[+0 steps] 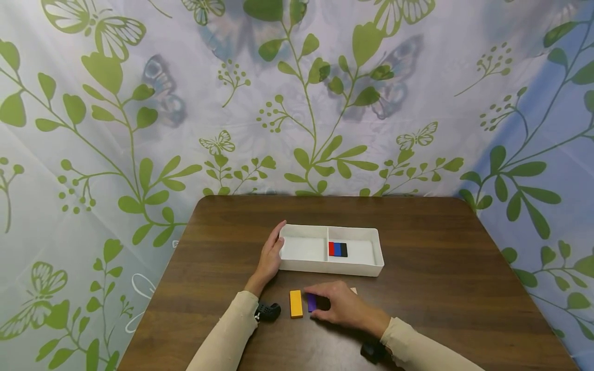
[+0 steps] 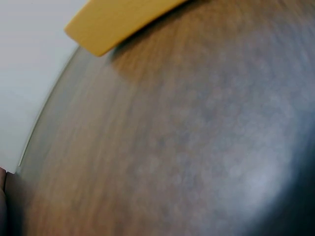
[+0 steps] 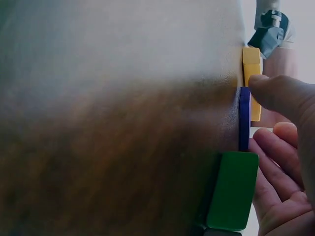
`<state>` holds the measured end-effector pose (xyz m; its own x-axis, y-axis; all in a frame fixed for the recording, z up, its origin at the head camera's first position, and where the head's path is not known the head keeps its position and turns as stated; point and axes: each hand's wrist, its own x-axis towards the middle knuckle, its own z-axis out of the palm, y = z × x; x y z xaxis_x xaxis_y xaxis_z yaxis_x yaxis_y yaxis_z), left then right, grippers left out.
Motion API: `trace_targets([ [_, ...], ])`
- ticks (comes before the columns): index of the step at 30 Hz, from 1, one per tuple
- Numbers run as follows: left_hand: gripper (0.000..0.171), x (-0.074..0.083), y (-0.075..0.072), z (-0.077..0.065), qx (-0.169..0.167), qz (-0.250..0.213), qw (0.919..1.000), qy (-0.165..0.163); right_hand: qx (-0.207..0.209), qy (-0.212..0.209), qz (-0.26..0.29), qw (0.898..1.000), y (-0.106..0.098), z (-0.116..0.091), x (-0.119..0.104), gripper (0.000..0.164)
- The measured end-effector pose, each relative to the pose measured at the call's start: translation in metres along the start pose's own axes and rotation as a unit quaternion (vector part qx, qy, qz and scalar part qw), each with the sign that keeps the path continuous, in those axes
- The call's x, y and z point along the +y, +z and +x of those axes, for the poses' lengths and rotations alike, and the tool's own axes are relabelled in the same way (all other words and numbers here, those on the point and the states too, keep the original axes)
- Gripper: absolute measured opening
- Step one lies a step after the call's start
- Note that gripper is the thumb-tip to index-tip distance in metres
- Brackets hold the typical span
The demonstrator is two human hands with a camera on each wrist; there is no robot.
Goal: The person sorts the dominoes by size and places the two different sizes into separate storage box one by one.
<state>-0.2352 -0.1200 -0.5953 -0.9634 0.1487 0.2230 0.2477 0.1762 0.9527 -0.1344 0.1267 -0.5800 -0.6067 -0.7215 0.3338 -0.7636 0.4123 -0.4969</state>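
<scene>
Hanging beyond both hands, a leaf-printed white fabric sheet (image 1: 341, 152) backed a brown wood-grain table (image 1: 427, 242). A white rectangular two-compartment tray (image 1: 325, 267) touched the left hand (image 1: 269, 256), fingers stretched along its end. The right hand (image 1: 341, 304) arched, thumb and fingers partly spread; whether they pinched, I couldn't tell. Near them lay a smooth green round-edged block (image 3: 233, 191), between the hands a yellow rectangular block (image 1: 296, 304), and within the right hand's span a thin purple block (image 3: 244, 118). A red block (image 1: 331, 249), blue block (image 1: 337, 249) and black block (image 1: 344, 250) filled part of the compartment nearer the right hand.
</scene>
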Motion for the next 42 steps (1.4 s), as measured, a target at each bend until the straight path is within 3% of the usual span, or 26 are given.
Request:
trace_targets([
  [8, 0.048, 0.002, -0.001, 0.001, -0.013, 0.003, 0.9999, -0.004, -0.01, 0.023, -0.003, 1.0, -0.001, 0.001, -0.003, 0.053],
  [15, 0.049, 0.038, -0.007, -0.007, -0.035, 0.004, 0.9993, -0.011, -0.021, 0.038, -0.003, 0.999, -0.002, 0.001, -0.003, 0.052],
  [20, 0.049, 0.038, -0.005, -0.007, -0.025, -0.002, 0.9997, -0.003, -0.02, 0.043, -0.002, 0.999, -0.007, 0.002, -0.003, 0.051],
  [29, 0.049, 0.038, -0.007, -0.005, -0.031, -0.004, 0.9995, 0.0, 0.01, 0.015, -0.032, 0.999, -0.026, 0.008, 0.002, 0.054],
  [37, 0.049, 0.038, -0.008, -0.006, -0.036, 0.005, 0.9993, 0.001, 0.001, 0.042, -0.013, 0.999, -0.051, 0.013, -0.001, 0.055],
  [42, 0.048, 0.039, -0.008, -0.006, -0.037, -0.001, 0.9993, 0.003, 0.013, 0.034, -0.007, 0.999, -0.062, 0.014, 0.0, 0.054],
])
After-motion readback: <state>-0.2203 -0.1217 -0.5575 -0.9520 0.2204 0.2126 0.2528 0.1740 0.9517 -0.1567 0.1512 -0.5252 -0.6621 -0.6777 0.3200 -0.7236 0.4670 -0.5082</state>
